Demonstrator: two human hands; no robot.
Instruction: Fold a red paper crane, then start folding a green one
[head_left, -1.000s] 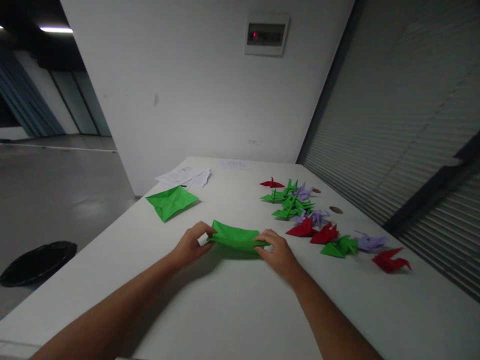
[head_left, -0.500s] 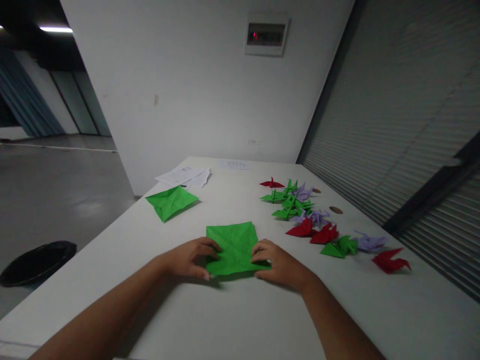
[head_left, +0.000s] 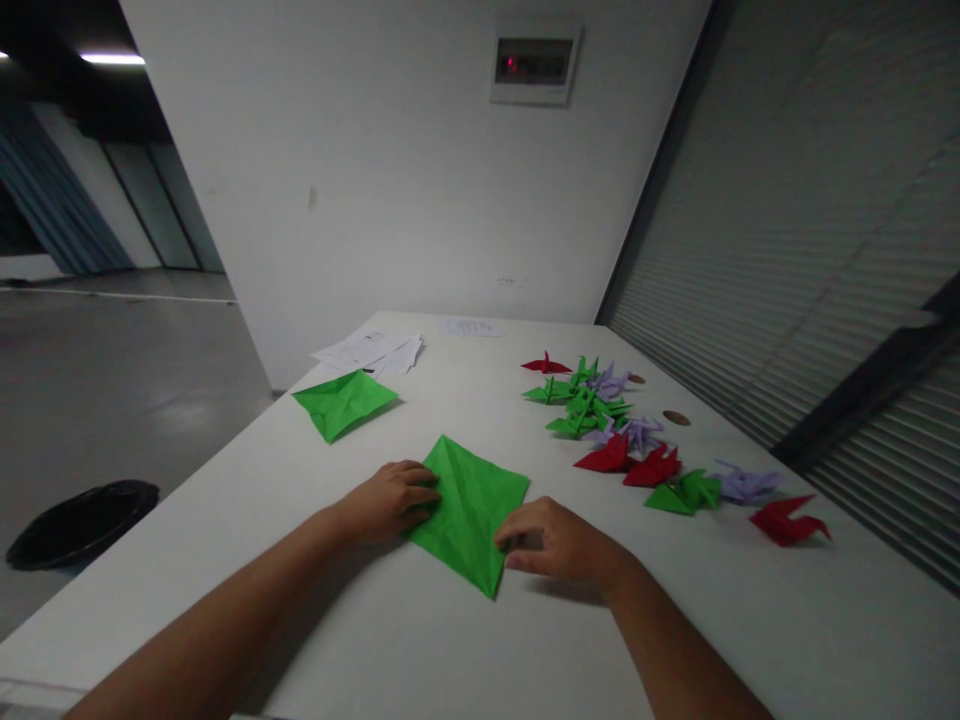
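A creased green square of paper lies turned cornerwise on the white table in front of me. My left hand rests on its left corner, fingers stretched onto the sheet; the thumb is hidden. At the lower right edge, my right hand has its fingers bent, with a gap between them and the thumb. Its fingertips reach the paper's edge, and I cannot tell if they press on it. A second creased green sheet lies farther off to the left.
Several folded paper cranes, among them a red crane, a green crane and a purple crane, line the table's right side. White printed sheets lie at the far left. A black-lined bin stands on the floor left of the table.
The green paper has turned from edge-on to cornerwise, one corner now pointing toward me. My left hand has shifted onto its left corner, and the right hand's fingers have let go of the folded-up corner.
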